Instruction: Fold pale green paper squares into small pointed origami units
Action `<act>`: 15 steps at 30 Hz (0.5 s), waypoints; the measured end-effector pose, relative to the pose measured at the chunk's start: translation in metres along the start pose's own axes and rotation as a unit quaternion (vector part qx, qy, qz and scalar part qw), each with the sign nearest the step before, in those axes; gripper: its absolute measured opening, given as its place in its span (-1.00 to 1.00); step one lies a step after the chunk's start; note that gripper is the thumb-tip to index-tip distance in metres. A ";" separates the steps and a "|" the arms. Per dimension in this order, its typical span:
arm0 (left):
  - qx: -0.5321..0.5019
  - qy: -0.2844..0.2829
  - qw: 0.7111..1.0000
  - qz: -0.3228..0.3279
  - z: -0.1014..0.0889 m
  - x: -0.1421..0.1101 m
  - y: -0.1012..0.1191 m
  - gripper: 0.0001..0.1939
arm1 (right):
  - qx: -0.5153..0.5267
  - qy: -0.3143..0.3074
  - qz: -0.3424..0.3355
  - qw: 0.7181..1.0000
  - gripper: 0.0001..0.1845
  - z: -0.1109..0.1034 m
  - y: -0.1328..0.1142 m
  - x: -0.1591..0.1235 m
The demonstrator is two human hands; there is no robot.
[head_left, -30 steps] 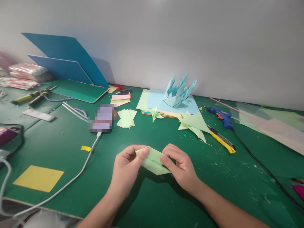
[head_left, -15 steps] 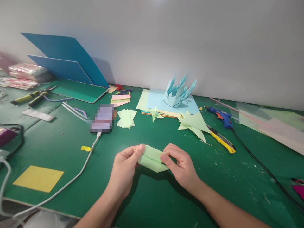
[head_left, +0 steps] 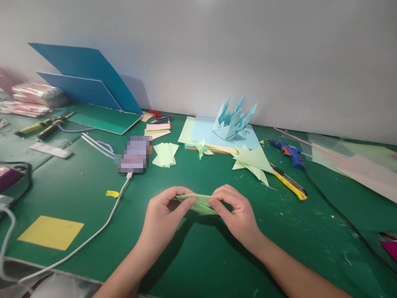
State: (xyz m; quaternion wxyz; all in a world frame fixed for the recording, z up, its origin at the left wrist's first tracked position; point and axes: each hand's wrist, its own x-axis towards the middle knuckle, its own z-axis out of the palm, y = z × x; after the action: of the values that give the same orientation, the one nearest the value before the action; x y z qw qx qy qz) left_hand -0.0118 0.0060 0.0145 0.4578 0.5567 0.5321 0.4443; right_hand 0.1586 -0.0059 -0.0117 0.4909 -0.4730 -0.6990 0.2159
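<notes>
A pale green sheet of folded paper (head_left: 203, 202) is held above the green table between both hands. My left hand (head_left: 166, 211) pinches its left end, thumb on the near face and fingers behind. My right hand (head_left: 234, 211) grips the right end in the same way, thumb and forefinger along the upper edge. Beyond the hands lie a small stack of light green paper pieces (head_left: 166, 155), a green paper star flower (head_left: 203, 149) and a pile of pointed green paper pieces (head_left: 254, 162).
A blue folded-paper crown shape (head_left: 231, 122) stands on stacked paper sheets (head_left: 186, 134). Right of it are a yellow utility knife (head_left: 290, 184) and a blue glue gun (head_left: 287, 152) with a black cord. On the left, a phone (head_left: 135, 154) trails a white cable (head_left: 107, 223) near yellow paper (head_left: 51, 232).
The green paper has tilted, so its face now looks narrower and its upper edge lies nearly level. My left thumb has slid right along it, and my left fingers curl behind.
</notes>
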 end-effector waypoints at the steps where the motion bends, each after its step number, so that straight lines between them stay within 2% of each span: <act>1: 0.053 -0.005 0.997 0.054 -0.002 0.000 0.000 -0.97 | 0.001 0.004 -0.008 1.000 -0.79 -0.001 0.001 0.001; 4: 0.201 -0.041 0.956 0.208 -0.007 0.002 -0.002 -0.87 | -0.004 -0.002 -0.051 0.999 -0.88 -0.004 0.004 0.003; 6: 0.263 -0.086 0.927 0.253 -0.009 0.003 -0.003 -0.81 | -0.014 -0.033 -0.094 0.995 -0.86 -0.006 0.008 0.005; 9: 0.320 -0.146 0.901 0.254 -0.011 0.002 -0.006 -0.76 | -0.018 -0.100 -0.149 0.984 -0.87 -0.010 0.015 0.008; 15: 0.372 -0.243 0.855 0.267 -0.015 0.000 -0.011 -0.71 | -0.046 -0.239 -0.184 0.952 -0.81 -0.021 0.019 0.008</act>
State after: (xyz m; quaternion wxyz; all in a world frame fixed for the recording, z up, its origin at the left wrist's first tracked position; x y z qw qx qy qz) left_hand -0.0283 0.0064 0.0060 0.1953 0.8964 0.3601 0.1691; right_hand 0.1852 0.0063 -0.0133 0.3184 -0.2925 -0.8801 0.1961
